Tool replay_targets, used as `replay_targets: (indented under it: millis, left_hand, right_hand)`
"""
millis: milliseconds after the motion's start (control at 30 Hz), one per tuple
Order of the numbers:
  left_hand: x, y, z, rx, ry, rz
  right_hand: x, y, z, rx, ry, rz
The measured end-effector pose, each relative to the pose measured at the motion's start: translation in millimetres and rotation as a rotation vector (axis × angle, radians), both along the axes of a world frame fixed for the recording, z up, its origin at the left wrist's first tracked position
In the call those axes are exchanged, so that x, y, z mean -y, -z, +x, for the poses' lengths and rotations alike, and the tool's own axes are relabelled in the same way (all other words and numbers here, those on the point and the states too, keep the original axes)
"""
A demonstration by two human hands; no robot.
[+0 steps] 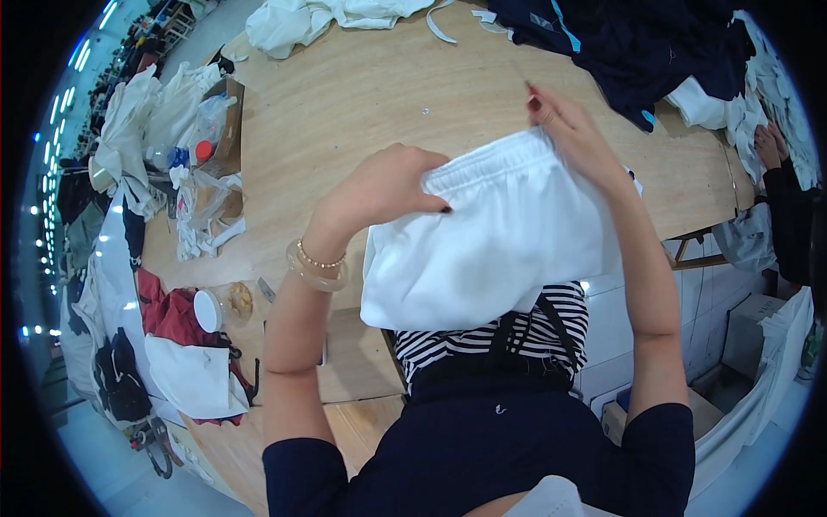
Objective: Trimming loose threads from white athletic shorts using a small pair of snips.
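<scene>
Currently pinching white garment (491,246) by gathered waistband (493,162) with nearly closed left hand (388,185), holding it up over near edge of table (345,108). Has half-curled right hand (575,133) at waistband's right end, can't tell if gripping.

wood table (345,103): navy garments (637,52) with light-blue trim at far right, white cloth pile (297,21) along far edge. left side: cardboard box (233,129), red cap (204,152) by it; white-lidded clear jar (208,311) next to red fabric (165,303), white sheet (191,372) partly over the red. carton (754,323) low right. strip lights (83,56) upper left.
</scene>
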State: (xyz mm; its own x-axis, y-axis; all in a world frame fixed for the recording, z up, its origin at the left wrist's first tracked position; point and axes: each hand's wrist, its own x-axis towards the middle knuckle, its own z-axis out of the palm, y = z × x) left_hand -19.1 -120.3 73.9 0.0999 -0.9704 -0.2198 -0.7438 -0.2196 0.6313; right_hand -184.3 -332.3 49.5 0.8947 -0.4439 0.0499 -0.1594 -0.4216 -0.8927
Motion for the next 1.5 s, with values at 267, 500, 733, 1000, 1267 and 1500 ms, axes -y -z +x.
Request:
replay_targets:
  millis: [267,500,733,1000,1267,1500]
  left_hand:
    - [-39,77,-35,0.837,-0.335,-0.365]
    - [-66,108,-78,0.603,-0.262,-0.198]
    - [-40,93,-69,0.386,-0.293,-0.291]
    - [-44,92,-10,0.585,-0.305,-0.265]
    - [-59,107,-31,0.957,-0.364,-0.461]
    - [-56,78,-71,0.612,-0.392,-0.215]
  right_hand:
    - [-30,52,-54,0.324,-0.054,-0.714]
    - [-63,80,-92,0.143,0.0,-0.492]
    - [-58,58,-71,-0.032,-0.17,-0.708]
    - [-28,50,-70,0.018,-0.26,-0.929]
    - [-22,56,-83,0.165,-0.128,-1.033]
    - [-34,40,-89,-0.286,-0.022,-0.334]
